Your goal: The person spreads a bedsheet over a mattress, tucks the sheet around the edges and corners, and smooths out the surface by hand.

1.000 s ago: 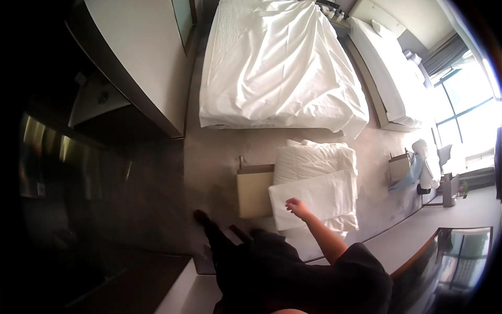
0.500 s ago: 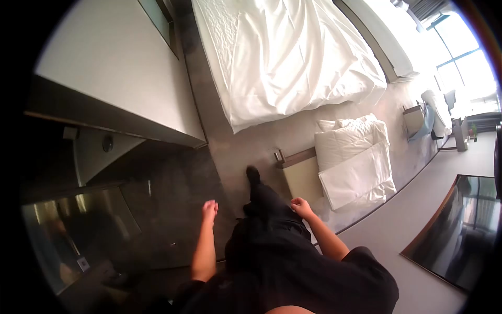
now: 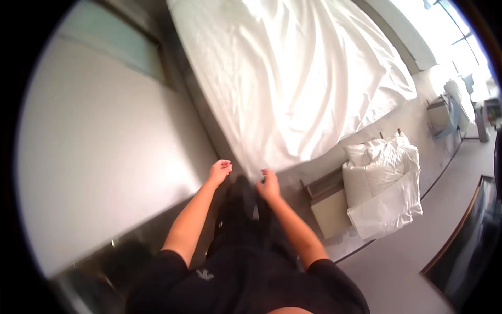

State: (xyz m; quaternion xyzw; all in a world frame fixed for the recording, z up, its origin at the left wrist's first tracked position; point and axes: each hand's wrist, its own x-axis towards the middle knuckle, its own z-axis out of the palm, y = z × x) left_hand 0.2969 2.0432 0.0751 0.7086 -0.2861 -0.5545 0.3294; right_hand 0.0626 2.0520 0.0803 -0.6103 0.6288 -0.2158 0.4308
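Note:
A white sheet (image 3: 293,94) with long folds covers the bed, and its near corner hangs down in front of me. My left hand (image 3: 220,172) is just left of that corner, beside the pale wall, with nothing in its loosely bent fingers. Close to the hanging corner of the sheet is my right hand (image 3: 269,186), fingers half bent and apart. Whether it touches the cloth I cannot tell. Both arms reach forward over my dark trousers.
Right of the bed's foot, a bench (image 3: 329,209) bears a folded white quilt (image 3: 384,172) and pillows. A pale wall (image 3: 104,157) stands close on my left. A dark screen (image 3: 465,246) hangs at the right; a window (image 3: 460,31) is at the far right.
I have moved forward to the bed's near corner. Both hands have come up and closer together, from beside my body to near the sheet. The wall now fills more of the left side.

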